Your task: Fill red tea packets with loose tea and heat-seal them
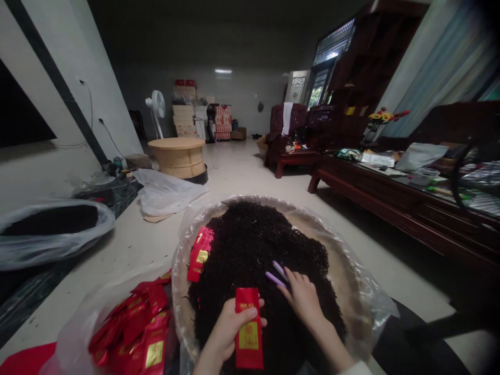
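Note:
My left hand (pixel 230 324) is closed around a red packet (pixel 248 333) with gold lettering and a gold label, held upright over the near part of the basket. In my right hand (pixel 307 299) are purple tongs (pixel 278 276), their two tips pointing at a heap of dark, dry leaves (pixel 253 237) that looks like loose tea. The leaves fill most of a wide round basket (pixel 347 291) lined with clear plastic. Another red packet (pixel 200 255) lies on the leaves at the basket's left side.
A clear plastic bag (pixel 74 333) full of red packets (pixel 136 323) stands left of the basket. Farther left is a bag (pixel 105 221) of dark leaves. A round wooden table (pixel 177 143) and a white fan (pixel 157 104) are behind; a long dark wooden table (pixel 375 203) stands right.

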`<state>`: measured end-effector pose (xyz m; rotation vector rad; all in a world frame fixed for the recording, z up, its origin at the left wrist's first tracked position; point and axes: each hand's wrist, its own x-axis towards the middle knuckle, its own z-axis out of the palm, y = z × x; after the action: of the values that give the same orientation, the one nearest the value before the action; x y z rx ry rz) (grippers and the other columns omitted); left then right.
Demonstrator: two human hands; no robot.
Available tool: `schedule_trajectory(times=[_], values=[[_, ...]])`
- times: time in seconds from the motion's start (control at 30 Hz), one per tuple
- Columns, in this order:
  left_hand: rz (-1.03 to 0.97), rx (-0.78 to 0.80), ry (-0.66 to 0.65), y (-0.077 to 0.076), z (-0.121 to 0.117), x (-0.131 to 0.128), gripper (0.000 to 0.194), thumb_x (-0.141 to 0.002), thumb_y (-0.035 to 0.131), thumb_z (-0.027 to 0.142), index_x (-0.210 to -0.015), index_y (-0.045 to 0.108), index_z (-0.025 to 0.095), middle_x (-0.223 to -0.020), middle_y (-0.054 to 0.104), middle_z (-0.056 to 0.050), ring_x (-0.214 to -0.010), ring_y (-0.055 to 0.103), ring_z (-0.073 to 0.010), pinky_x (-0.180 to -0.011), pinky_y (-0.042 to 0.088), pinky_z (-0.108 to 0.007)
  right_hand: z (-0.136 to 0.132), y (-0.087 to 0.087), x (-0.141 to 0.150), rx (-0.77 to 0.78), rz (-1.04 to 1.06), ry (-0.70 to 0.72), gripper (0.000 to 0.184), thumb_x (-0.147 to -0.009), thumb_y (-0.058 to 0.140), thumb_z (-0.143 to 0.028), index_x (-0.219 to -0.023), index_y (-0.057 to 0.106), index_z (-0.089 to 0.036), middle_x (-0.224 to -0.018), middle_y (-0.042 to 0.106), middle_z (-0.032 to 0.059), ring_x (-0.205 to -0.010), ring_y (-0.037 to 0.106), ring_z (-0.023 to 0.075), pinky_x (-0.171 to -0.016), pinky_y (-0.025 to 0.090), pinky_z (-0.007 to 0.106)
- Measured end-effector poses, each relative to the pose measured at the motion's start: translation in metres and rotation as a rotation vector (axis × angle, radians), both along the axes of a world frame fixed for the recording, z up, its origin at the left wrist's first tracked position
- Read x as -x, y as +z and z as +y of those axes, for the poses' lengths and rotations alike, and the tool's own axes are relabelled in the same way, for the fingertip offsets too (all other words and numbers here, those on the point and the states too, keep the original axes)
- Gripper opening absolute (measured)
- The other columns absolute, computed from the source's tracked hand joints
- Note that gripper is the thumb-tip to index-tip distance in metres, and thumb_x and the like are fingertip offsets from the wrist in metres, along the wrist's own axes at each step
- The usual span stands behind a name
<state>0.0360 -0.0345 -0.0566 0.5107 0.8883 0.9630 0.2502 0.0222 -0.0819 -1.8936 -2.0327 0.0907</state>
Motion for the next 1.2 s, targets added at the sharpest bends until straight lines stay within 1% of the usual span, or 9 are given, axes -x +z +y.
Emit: schedule_trajectory(times=[0.13, 0.3, 0.43, 0.57, 0.67, 0.77, 0.9, 1.03, 1.2], values=[[0.003, -0.013, 0.0, 0.003, -0.001, 0.001, 0.052, -0.052, 0.089, 0.032, -0.095, 0.068, 0.012, -0.113, 0.069, -0.018, -0.07, 0.073, -0.0227, -0.061, 0.054, -0.029, 0.002, -0.012, -0.005, 0.007, 0.128, 0.056, 0.037, -0.079, 0.059, -0.029, -0.114, 0.062, -0.017, -0.097, 0.065, 0.0123, -0.089, 0.061, 0.0282, -0.076, 0.046, 0.036], [0.031, -0.042, -0.004, 0.01, -0.001, 0.002, 0.056, -0.048, 0.09, 0.034, -0.095, 0.069, 0.011, -0.106, 0.072, -0.019, -0.07, 0.072, -0.0233, -0.061, 0.053, -0.028, 0.005, -0.005, -0.006, -0.019, 0.383, 0.11, 0.039, -0.073, 0.055, -0.027, -0.109, 0.063, -0.015, -0.096, 0.063, 0.0111, -0.088, 0.061, 0.0255, -0.077, 0.049, 0.035], [0.068, -0.065, -0.013, 0.014, -0.001, 0.004, 0.056, -0.048, 0.09, 0.035, -0.094, 0.07, 0.011, -0.106, 0.072, -0.019, -0.073, 0.072, -0.0238, -0.062, 0.052, -0.028, 0.003, 0.023, -0.006, -0.012, 0.569, 0.181, 0.04, -0.074, 0.055, -0.032, -0.111, 0.063, -0.017, -0.1, 0.066, 0.0103, -0.088, 0.061, 0.0253, -0.078, 0.049, 0.036], [0.111, -0.104, -0.027, 0.015, 0.0, 0.003, 0.052, -0.049, 0.088, 0.037, -0.091, 0.071, 0.011, -0.098, 0.073, -0.017, -0.073, 0.072, -0.0249, -0.062, 0.051, -0.028, -0.008, 0.064, 0.003, 0.185, 0.713, 0.379, 0.04, -0.076, 0.061, -0.037, -0.112, 0.066, -0.019, -0.103, 0.07, 0.0078, -0.091, 0.063, 0.0249, -0.08, 0.049, 0.035], [0.126, -0.141, -0.053, 0.017, 0.0, 0.0, 0.05, -0.049, 0.088, 0.037, -0.088, 0.07, 0.01, -0.083, 0.075, -0.012, -0.07, 0.071, -0.0245, -0.065, 0.052, -0.03, -0.017, 0.086, 0.015, 0.352, 0.706, 0.516, 0.041, -0.076, 0.066, -0.036, -0.114, 0.067, -0.021, -0.105, 0.071, 0.0066, -0.091, 0.064, 0.0245, -0.08, 0.049, 0.034], [0.137, -0.132, -0.053, 0.019, -0.001, -0.002, 0.051, -0.046, 0.09, 0.034, -0.086, 0.069, 0.01, -0.073, 0.074, -0.008, -0.064, 0.07, -0.0229, -0.067, 0.052, -0.033, -0.02, 0.095, 0.027, 0.423, 0.65, 0.593, 0.038, -0.078, 0.066, -0.035, -0.114, 0.068, -0.023, -0.104, 0.072, 0.006, -0.091, 0.064, 0.0241, -0.081, 0.048, 0.033], [0.135, -0.125, -0.078, 0.021, -0.003, -0.003, 0.05, -0.046, 0.089, 0.033, -0.086, 0.069, 0.01, -0.07, 0.072, -0.007, -0.061, 0.069, -0.021, -0.064, 0.052, -0.031, -0.022, 0.096, 0.036, 0.42, 0.607, 0.631, 0.029, -0.083, 0.061, -0.033, -0.109, 0.071, -0.023, -0.103, 0.073, 0.0061, -0.092, 0.065, 0.0244, -0.082, 0.047, 0.032], [0.165, -0.108, -0.099, 0.021, -0.004, -0.004, 0.047, -0.05, 0.088, 0.035, -0.085, 0.068, 0.01, -0.069, 0.072, -0.007, -0.063, 0.069, -0.022, -0.065, 0.05, -0.031, -0.024, 0.095, 0.038, 0.375, 0.594, 0.592, 0.025, -0.085, 0.057, -0.031, -0.105, 0.072, -0.025, -0.098, 0.074, 0.0056, -0.088, 0.066, 0.0238, -0.079, 0.047, 0.031], [0.116, -0.13, 0.085, 0.022, -0.002, -0.005, 0.058, -0.057, 0.082, 0.047, -0.102, 0.066, 0.014, -0.088, 0.072, -0.007, -0.073, 0.066, -0.0184, -0.068, 0.047, -0.027, -0.026, 0.092, 0.036, 0.338, 0.567, 0.56, 0.028, -0.087, 0.057, -0.037, -0.107, 0.071, -0.025, -0.1, 0.074, 0.0068, -0.089, 0.066, 0.0254, -0.08, 0.047, 0.033]])
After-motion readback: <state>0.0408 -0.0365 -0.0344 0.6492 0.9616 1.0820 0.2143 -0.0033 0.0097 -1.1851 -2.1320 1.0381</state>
